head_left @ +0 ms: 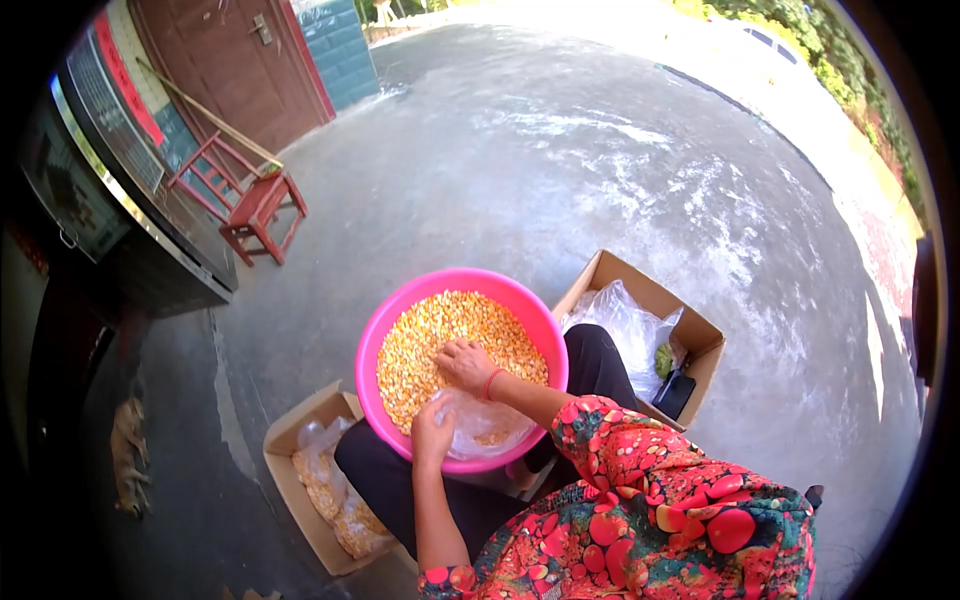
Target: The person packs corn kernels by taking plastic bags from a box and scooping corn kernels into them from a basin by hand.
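My right hand (466, 366), fingers loosely spread, rests directly on the yellow corn kernels (468, 318) inside a pink basin (555, 350). Just beside it, my left hand (432, 430) pinches a clear plastic bag (488, 424) at the basin's near side.

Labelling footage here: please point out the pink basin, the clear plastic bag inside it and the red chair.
Pink basin (534, 312), head view: on its inner wall.
Clear plastic bag (478, 418), head view: on its middle.
Red chair (260, 202), head view: on its seat.
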Tool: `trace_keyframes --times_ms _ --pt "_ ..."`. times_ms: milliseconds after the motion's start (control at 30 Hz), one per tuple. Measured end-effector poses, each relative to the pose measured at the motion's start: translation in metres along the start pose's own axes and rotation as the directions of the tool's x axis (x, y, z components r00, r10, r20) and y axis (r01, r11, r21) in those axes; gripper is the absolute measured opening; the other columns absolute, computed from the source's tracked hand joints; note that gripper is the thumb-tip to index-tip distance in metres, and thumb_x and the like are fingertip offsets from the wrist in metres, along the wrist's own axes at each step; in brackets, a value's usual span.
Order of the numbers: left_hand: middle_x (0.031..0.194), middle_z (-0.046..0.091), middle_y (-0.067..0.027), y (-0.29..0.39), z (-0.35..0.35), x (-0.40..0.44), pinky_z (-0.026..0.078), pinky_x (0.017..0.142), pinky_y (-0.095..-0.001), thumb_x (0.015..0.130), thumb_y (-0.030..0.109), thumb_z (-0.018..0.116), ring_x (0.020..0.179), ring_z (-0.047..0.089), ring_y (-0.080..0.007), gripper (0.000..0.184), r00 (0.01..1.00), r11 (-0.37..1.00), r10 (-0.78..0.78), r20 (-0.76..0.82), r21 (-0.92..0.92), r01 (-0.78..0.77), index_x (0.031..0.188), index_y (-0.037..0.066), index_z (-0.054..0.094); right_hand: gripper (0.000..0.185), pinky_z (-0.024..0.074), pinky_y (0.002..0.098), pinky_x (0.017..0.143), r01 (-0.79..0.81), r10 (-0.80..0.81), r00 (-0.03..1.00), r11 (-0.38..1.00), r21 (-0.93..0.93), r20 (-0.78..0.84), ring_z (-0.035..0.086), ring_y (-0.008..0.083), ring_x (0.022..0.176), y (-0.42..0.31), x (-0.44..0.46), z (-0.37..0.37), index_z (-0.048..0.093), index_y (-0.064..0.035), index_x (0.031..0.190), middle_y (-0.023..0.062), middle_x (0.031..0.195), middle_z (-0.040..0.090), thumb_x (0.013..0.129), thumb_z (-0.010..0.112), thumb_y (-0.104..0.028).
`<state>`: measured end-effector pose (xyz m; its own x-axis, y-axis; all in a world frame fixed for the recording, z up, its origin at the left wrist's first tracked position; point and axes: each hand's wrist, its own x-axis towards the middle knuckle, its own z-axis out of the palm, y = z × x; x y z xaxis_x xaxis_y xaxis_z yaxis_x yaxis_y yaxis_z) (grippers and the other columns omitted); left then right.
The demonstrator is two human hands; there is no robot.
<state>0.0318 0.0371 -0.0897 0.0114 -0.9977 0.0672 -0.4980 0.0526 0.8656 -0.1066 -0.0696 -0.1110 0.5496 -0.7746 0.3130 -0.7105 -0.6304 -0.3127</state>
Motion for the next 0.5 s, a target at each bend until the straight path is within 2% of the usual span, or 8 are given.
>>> trace_keyframes --times_ms 67,133,233,300,333,367,400,500 --pt "0.100 0.063 -0.0202 -0.003 0.003 0.001 0.044 0.089 -0.0357 0.073 0.007 0.060 0.098 0.059 -0.0304 0.029 1.000 1.000 -0.001 -0.015 -0.017 0.001 0.100 -0.003 0.063 0.012 0.0437 0.0389 0.075 -0.009 0.009 1.000 1.000 0.010 -0.023 0.054 0.0257 0.094 0.012 -0.008 -0.001 0.055 -0.0127 0.087 0.0067 0.091 0.053 0.080 0.052 -0.022" --pt "0.101 0.063 -0.0202 0.000 0.003 0.002 0.043 0.090 -0.0356 0.072 0.006 0.060 0.099 0.059 -0.0302 0.030 1.000 1.000 0.008 -0.029 -0.018 -0.009 0.100 -0.004 0.063 0.018 0.0460 0.0457 0.070 -0.222 0.197 0.964 0.966 0.132 0.177 0.059 0.0338 0.080 0.023 -0.011 0.000 0.056 -0.0112 0.090 0.0103 0.083 0.057 0.086 0.048 -0.026" --pt "0.102 0.062 -0.0202 0.003 0.000 0.003 0.043 0.090 -0.0354 0.072 0.005 0.060 0.100 0.059 -0.0296 0.031 0.998 1.000 -0.008 -0.067 -0.027 0.007 0.101 -0.005 0.062 0.019 0.0474 0.0445 0.064 -0.370 0.365 0.929 0.898 0.239 0.064 0.060 0.0341 0.067 0.034 -0.011 0.001 0.058 -0.0099 0.090 0.0117 0.071 0.057 0.086 0.048 -0.026" --pt "0.105 0.061 -0.0207 0.002 0.002 0.003 0.042 0.092 -0.0347 0.072 0.003 0.060 0.103 0.058 -0.0292 0.033 0.994 0.999 0.011 -0.112 -0.032 -0.015 0.103 -0.006 0.061 0.019 0.0460 0.0355 0.055 -0.369 0.430 0.900 0.837 0.404 -0.071 0.058 0.0251 0.061 0.050 -0.002 0.015 0.061 -0.0116 0.091 0.0073 0.064 0.056 0.085 0.048 -0.026" --pt "0.108 0.060 -0.0209 0.001 0.002 0.004 0.042 0.093 -0.0349 0.072 0.002 0.059 0.105 0.056 -0.0295 0.034 0.995 0.999 -0.009 -0.100 -0.046 0.005 0.105 -0.006 0.060 0.019 0.0424 0.0302 0.052 -0.482 0.589 0.792 0.441 0.757 0.161 0.053 0.0192 0.056 0.051 0.004 0.013 0.061 -0.0118 0.091 0.0042 0.064 0.054 0.086 0.049 -0.026" --pt "0.108 0.060 -0.0209 -0.001 0.003 0.003 0.042 0.093 -0.0349 0.072 0.002 0.059 0.105 0.056 -0.0295 0.034 0.995 0.999 0.000 -0.095 -0.043 -0.004 0.105 -0.006 0.060 0.019 0.0388 0.0249 0.048 -0.481 0.584 0.684 -0.091 0.872 0.438 0.047 0.0133 0.052 0.052 0.009 0.010 0.061 -0.0121 0.091 0.0011 0.063 0.052 0.086 0.049 -0.027" --pt "0.109 0.060 -0.0210 -0.003 0.003 0.003 0.042 0.093 -0.0352 0.071 0.001 0.059 0.105 0.056 -0.0299 0.035 0.994 1.000 0.011 -0.112 -0.026 -0.014 0.106 -0.006 0.059 0.019 0.0281 0.0221 0.041 -0.477 0.531 0.644 -0.283 0.832 0.550 0.036 0.0066 0.048 0.032 0.009 -0.030 0.060 -0.0137 0.087 -0.0024 0.062 0.048 0.085 0.048 -0.029" --pt "0.111 0.059 -0.0211 0.003 0.002 0.003 0.041 0.094 -0.0357 0.071 0.000 0.058 0.106 0.055 -0.0307 0.038 0.993 1.000 0.009 -0.120 0.010 -0.008 0.108 -0.006 0.058 0.018 0.0263 0.0211 0.041 -0.436 0.286 0.750 -0.464 0.771 0.597 0.036 0.0067 0.049 0.000 0.004 -0.070 0.059 -0.0155 0.086 -0.0028 0.065 0.049 0.084 0.051 -0.032"
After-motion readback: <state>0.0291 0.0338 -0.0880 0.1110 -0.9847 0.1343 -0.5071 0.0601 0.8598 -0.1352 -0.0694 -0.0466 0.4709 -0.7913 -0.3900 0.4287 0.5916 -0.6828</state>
